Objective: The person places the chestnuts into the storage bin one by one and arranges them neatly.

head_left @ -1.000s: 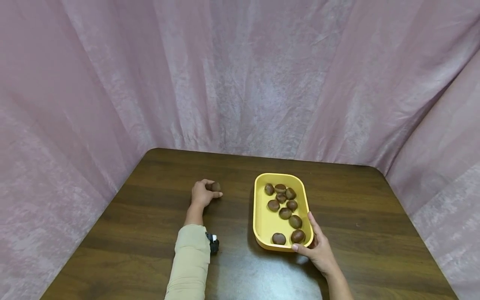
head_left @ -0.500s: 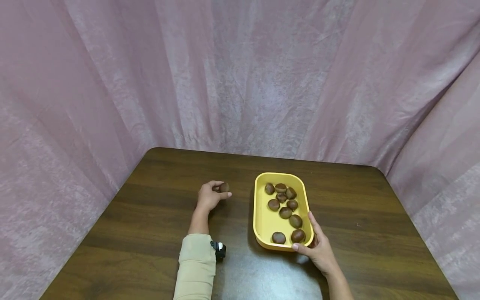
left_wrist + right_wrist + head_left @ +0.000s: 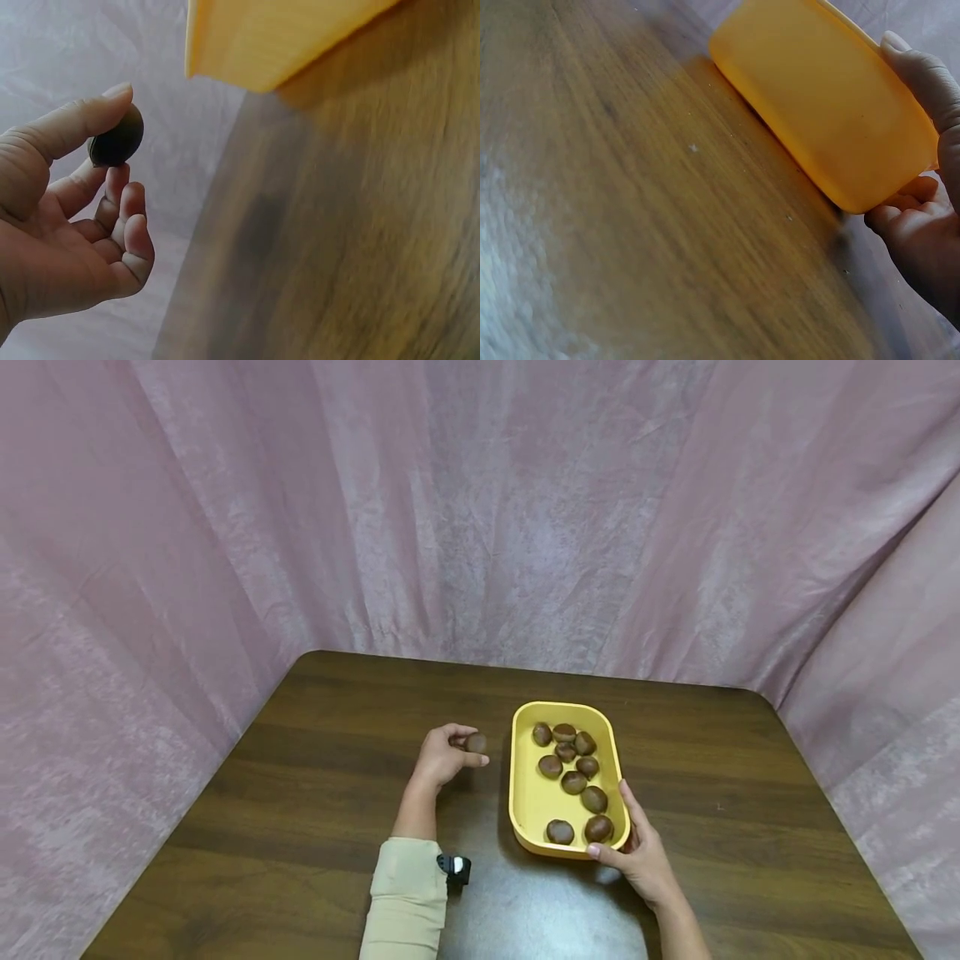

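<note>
Between the thumb and fingertips of my left hand (image 3: 442, 757) a brown chestnut (image 3: 476, 742) is pinched; the left wrist view shows this chestnut (image 3: 118, 139) held off the table. That hand is left of a yellow plastic tub (image 3: 536, 806), apart from it. Several chestnuts (image 3: 573, 782) lie inside the tub, mostly toward its far end and right side. My right hand (image 3: 647, 862) grips the tub's near right corner, thumb on the rim. In the right wrist view, curled fingers (image 3: 907, 210) touch the tub's outer side low down.
A dark brown wooden table (image 3: 300, 827) with rounded far corners carries the tub. Pink velvety curtains (image 3: 525, 527) hang behind and at both sides. A small black device (image 3: 455, 868) is strapped to the left wrist, over a beige sleeve (image 3: 405, 902).
My left hand has lifted the chestnut and moved it rightward, closer to the tub. The right hand keeps its hold, and the tub has stayed in place.
</note>
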`<state>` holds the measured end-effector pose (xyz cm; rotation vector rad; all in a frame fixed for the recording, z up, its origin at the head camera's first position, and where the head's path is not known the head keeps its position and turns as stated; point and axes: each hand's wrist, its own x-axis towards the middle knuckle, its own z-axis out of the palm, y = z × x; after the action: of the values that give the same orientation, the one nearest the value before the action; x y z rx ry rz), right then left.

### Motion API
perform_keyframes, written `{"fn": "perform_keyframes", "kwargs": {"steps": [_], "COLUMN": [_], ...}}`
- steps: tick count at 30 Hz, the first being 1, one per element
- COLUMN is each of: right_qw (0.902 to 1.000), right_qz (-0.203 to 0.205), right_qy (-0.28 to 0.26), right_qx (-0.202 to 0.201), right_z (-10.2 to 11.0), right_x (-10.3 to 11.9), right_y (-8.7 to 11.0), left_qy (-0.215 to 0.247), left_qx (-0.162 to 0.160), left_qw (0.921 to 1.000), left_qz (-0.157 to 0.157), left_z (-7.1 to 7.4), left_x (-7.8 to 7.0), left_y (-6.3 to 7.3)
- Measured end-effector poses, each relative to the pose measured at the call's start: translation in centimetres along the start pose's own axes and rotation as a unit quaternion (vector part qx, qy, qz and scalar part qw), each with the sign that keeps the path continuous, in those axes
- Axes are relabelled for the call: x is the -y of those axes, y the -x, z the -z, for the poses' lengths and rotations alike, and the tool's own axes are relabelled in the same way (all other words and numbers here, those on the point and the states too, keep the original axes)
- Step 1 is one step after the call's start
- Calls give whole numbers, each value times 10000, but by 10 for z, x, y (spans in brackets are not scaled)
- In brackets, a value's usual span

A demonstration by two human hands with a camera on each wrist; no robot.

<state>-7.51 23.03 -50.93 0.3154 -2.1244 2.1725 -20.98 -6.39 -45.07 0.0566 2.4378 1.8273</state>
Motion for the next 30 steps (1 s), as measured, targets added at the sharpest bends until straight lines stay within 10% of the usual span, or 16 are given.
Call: {"fn": "perform_keyframes", "kwargs": {"steps": [30], "right_qw": [9999], "right_qz": [-66], "right_qy": [-88], "right_qx": [-29], "right_z": [0], "right_x": [0], "right_y": [0], "left_qy": [-257], "left_qx": [1728], "left_qw": [9844], "left_qz": [-188], "left_z": [-36], "left_x": [-48], "left_y": [4]}}
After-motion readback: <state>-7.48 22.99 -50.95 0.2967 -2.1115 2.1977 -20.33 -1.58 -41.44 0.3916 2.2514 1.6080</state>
